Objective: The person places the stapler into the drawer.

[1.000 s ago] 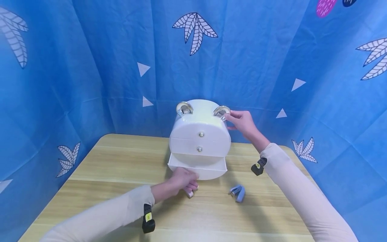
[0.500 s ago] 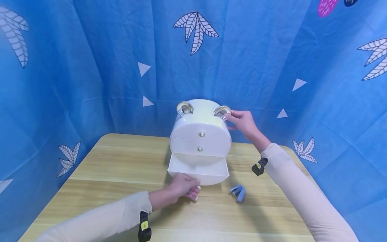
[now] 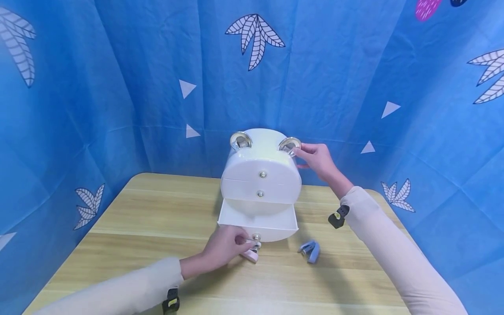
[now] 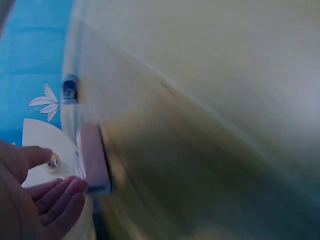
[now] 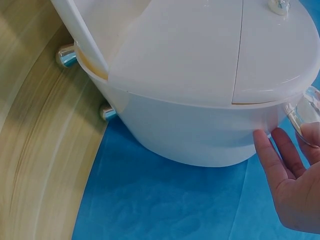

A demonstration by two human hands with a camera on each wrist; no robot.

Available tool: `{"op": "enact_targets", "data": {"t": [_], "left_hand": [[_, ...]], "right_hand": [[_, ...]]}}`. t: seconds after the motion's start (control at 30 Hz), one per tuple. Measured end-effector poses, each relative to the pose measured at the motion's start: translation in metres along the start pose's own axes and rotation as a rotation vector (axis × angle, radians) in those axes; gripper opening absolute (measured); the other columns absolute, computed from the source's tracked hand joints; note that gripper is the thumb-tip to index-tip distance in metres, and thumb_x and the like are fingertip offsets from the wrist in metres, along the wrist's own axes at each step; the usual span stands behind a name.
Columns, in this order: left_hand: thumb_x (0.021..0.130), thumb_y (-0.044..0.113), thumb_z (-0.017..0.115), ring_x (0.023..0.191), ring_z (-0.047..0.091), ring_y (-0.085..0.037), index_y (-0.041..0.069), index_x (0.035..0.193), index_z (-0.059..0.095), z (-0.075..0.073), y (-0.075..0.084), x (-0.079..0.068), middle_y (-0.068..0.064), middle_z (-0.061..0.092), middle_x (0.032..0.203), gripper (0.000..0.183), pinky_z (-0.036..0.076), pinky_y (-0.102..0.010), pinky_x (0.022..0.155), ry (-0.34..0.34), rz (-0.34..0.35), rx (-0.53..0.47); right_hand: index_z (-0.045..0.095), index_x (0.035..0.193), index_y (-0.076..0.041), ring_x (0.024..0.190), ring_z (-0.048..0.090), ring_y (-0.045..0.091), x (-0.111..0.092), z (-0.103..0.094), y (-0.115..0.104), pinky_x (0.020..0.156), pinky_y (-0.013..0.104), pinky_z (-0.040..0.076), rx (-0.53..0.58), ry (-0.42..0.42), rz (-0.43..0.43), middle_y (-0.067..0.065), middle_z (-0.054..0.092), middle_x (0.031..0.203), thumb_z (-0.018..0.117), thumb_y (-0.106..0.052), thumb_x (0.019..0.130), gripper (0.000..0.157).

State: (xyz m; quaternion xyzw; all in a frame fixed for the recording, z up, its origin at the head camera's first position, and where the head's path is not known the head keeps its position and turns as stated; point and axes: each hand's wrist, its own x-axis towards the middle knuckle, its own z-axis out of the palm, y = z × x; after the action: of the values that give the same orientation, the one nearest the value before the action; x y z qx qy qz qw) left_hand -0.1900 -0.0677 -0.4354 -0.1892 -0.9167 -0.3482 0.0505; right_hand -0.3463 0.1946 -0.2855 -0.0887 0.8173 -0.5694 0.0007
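A white rounded storage box (image 3: 260, 181) with gold-rimmed ears stands on the table, its bottom drawer (image 3: 257, 234) pulled out. My left hand (image 3: 222, 249) is beside the drawer's knob (image 3: 257, 237), fingers loosely bent. In the left wrist view the thumb lies close to the knob (image 4: 53, 162); the fingers hold nothing. Partly behind this hand lies a small pale pink stapler (image 4: 94, 157). My right hand (image 3: 316, 161) pinches the box's right ear (image 3: 289, 144). In the right wrist view its other fingers (image 5: 270, 160) rest against the box's side wall (image 5: 200, 135).
A small blue stapler (image 3: 309, 251) lies tilted on the wooden table (image 3: 165, 218), right of the drawer. Two more knobs (image 3: 260, 194) sit on the upper drawers, which are in. Blue patterned curtains (image 3: 330, 87) hang behind and at both sides.
The bottom drawer has slid further out towards me. My left hand has let go of its knob and drawn back left, uncovering knob and pink stapler. The right hand stays at the ear.
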Motion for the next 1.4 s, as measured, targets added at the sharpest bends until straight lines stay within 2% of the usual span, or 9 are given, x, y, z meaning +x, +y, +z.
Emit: {"op": "enact_targets", "data": {"t": [0.13,0.33,0.57,0.7,0.8,0.97,1.13,1.23,1.4], "left_hand": [[0.074,0.037,0.076,0.055,0.041,0.0,0.02,0.075,0.066,-0.001,-0.005,-0.005,0.01,0.058,0.065,0.02,0.035,-0.017,0.048,0.014,0.163,0.243],[0.072,0.046,0.076,0.061,0.048,-0.001,0.014,0.08,0.062,0.001,-0.007,-0.011,0.009,0.057,0.076,0.035,0.044,-0.017,0.053,0.034,0.353,0.425],[0.07,0.049,0.076,0.068,0.058,-0.007,0.014,0.086,0.066,0.003,-0.004,-0.012,0.004,0.063,0.084,0.039,0.05,-0.022,0.057,0.028,0.347,0.476],[0.07,0.048,0.076,0.066,0.053,-0.007,0.013,0.087,0.065,0.004,-0.003,-0.011,0.004,0.059,0.081,0.04,0.048,-0.02,0.055,-0.001,0.354,0.53],[0.072,0.047,0.075,0.069,0.05,-0.007,0.011,0.089,0.067,0.006,-0.003,-0.011,0.003,0.057,0.082,0.04,0.048,-0.019,0.059,-0.004,0.39,0.573],[0.073,0.049,0.073,0.074,0.05,-0.009,0.013,0.08,0.07,0.007,-0.003,-0.012,0.002,0.059,0.087,0.037,0.049,-0.021,0.063,0.01,0.431,0.55],[0.073,0.046,0.074,0.064,0.049,-0.005,0.015,0.074,0.067,0.006,-0.004,-0.013,0.007,0.059,0.075,0.032,0.047,-0.019,0.056,0.005,0.474,0.55],[0.074,0.04,0.075,0.059,0.05,-0.004,0.014,0.077,0.065,0.007,-0.004,-0.013,0.008,0.059,0.069,0.028,0.046,-0.018,0.054,-0.005,0.501,0.567],[0.074,0.034,0.076,0.064,0.056,-0.008,0.01,0.089,0.065,0.008,-0.003,-0.013,0.004,0.063,0.077,0.031,0.049,-0.021,0.056,-0.004,0.531,0.599]], "right_hand": [[0.065,0.119,-0.007,0.116,0.055,0.02,0.0,0.0,-0.001,0.076,0.036,0.057,0.007,-0.001,0.004,0.01,0.06,0.124,0.063,-0.026,0.09,0.035],[0.064,0.119,-0.008,0.116,0.056,0.02,0.0,0.0,-0.002,0.078,0.037,0.056,0.0,-0.008,-0.004,0.009,0.06,0.125,0.063,-0.028,0.089,0.036],[0.065,0.118,-0.008,0.115,0.057,0.02,-0.001,0.0,-0.003,0.079,0.038,0.056,-0.008,-0.008,-0.005,0.01,0.061,0.123,0.062,-0.027,0.09,0.034],[0.064,0.118,-0.006,0.114,0.057,0.02,0.0,0.0,-0.002,0.077,0.036,0.056,0.001,-0.003,-0.011,0.011,0.062,0.122,0.062,-0.025,0.09,0.034],[0.064,0.118,-0.006,0.113,0.058,0.02,0.001,0.0,-0.001,0.077,0.035,0.057,0.005,-0.003,-0.012,0.011,0.062,0.122,0.062,-0.025,0.09,0.034],[0.064,0.119,-0.007,0.114,0.057,0.02,0.001,0.0,0.0,0.076,0.035,0.057,0.008,-0.006,-0.009,0.01,0.061,0.123,0.063,-0.025,0.09,0.034],[0.062,0.121,-0.004,0.116,0.056,0.021,0.002,-0.001,0.0,0.077,0.036,0.056,0.005,-0.009,-0.012,0.01,0.06,0.125,0.062,-0.026,0.09,0.038],[0.062,0.122,-0.004,0.116,0.056,0.021,0.002,-0.001,0.0,0.077,0.035,0.056,0.006,-0.01,-0.011,0.01,0.06,0.125,0.062,-0.027,0.09,0.039],[0.063,0.121,-0.007,0.116,0.056,0.021,0.002,0.0,0.001,0.076,0.035,0.057,0.009,-0.005,-0.003,0.01,0.06,0.125,0.063,-0.027,0.09,0.037]]}}
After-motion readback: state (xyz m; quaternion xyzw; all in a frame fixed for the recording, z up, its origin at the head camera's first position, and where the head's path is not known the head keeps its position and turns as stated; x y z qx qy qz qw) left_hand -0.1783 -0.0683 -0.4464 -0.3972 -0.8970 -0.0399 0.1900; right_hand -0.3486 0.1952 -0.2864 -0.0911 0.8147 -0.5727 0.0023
